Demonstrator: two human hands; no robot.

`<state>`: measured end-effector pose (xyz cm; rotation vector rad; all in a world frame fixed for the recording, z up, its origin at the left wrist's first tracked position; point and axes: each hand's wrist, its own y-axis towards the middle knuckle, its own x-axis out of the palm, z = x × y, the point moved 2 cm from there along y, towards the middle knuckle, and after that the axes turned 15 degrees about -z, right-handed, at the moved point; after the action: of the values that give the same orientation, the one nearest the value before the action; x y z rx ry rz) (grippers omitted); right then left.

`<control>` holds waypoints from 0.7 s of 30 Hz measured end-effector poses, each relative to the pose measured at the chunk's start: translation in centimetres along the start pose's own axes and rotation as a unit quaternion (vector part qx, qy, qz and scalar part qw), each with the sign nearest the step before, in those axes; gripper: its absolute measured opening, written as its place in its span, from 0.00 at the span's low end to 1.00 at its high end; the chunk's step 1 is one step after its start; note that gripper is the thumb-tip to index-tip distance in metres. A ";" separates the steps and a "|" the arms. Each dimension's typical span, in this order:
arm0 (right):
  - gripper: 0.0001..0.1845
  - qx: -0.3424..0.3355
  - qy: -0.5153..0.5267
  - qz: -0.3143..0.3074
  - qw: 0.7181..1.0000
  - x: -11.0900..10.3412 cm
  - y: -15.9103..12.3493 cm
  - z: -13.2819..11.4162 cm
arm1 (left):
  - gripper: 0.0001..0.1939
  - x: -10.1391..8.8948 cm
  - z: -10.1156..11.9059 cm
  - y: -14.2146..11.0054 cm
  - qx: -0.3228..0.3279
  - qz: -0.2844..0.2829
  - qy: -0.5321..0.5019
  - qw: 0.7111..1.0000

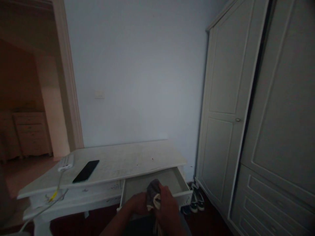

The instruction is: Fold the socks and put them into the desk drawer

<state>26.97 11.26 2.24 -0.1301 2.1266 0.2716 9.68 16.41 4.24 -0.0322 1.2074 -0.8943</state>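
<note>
Both hands are at a bunched piece of grey and cream cloth (154,190), possibly a sock, held above the front of a pulled-out drawer (169,178). My left hand (139,203) grips the cloth from its left side. On the other side my right hand (167,200) is closed around it, with the thumb near its top. A cream end of the cloth shows between the hands, and part of it hangs below them. The drawer belongs to a white desk (118,160); its bare bottom shows behind the cloth.
A dark phone (86,171) and a white power strip (66,163) with a cable lie on the desk's left part. Several shoes (194,203) stand on the floor beside the drawer. A white wardrobe (221,131) rises at right; a doorway opens at left.
</note>
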 end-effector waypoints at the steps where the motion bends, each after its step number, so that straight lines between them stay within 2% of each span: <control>1: 0.44 0.008 -0.004 0.010 1.000 -0.9 -0.2 1.6 | 0.27 0.0 0.1 0.0 -0.014 0.004 0.002 1.000; 6: 0.33 0.080 -0.004 0.110 0.991 -6.6 -1.2 9.7 | 0.33 0.0 0.4 -0.1 -0.038 0.011 -0.001 0.999; 8: 0.30 0.089 0.011 0.126 0.988 -8.0 -1.6 11.3 | 0.33 -0.1 0.3 -0.1 -0.034 0.010 -0.003 0.999; 10: 0.28 0.090 0.027 0.131 0.987 -8.5 -1.8 11.7 | 0.33 -0.1 0.2 0.0 -0.031 0.009 -0.003 0.999; 12: 0.27 0.091 0.030 0.132 0.987 -7.8 -1.7 11.0 | 0.32 -0.1 0.1 0.1 -0.031 0.008 -0.001 0.999; 14: 0.30 0.083 0.015 0.120 0.989 -6.3 -1.3 9.2 | 0.30 0.0 0.1 0.2 -0.032 0.004 0.000 0.999; 18: 0.40 0.034 -0.024 0.025 0.999 -2.2 -0.1 3.1 | 0.26 0.2 0.1 0.2 -0.033 0.001 0.005 0.999; 21: 0.41 0.021 -0.034 -0.013 0.999 -0.2 0.5 -0.9 | 0.23 0.2 0.2 0.2 -0.004 0.008 0.013 1.000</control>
<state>26.22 11.53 3.02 -0.1224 2.0609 0.2121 9.96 16.31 4.09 -0.0162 1.2343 -0.8779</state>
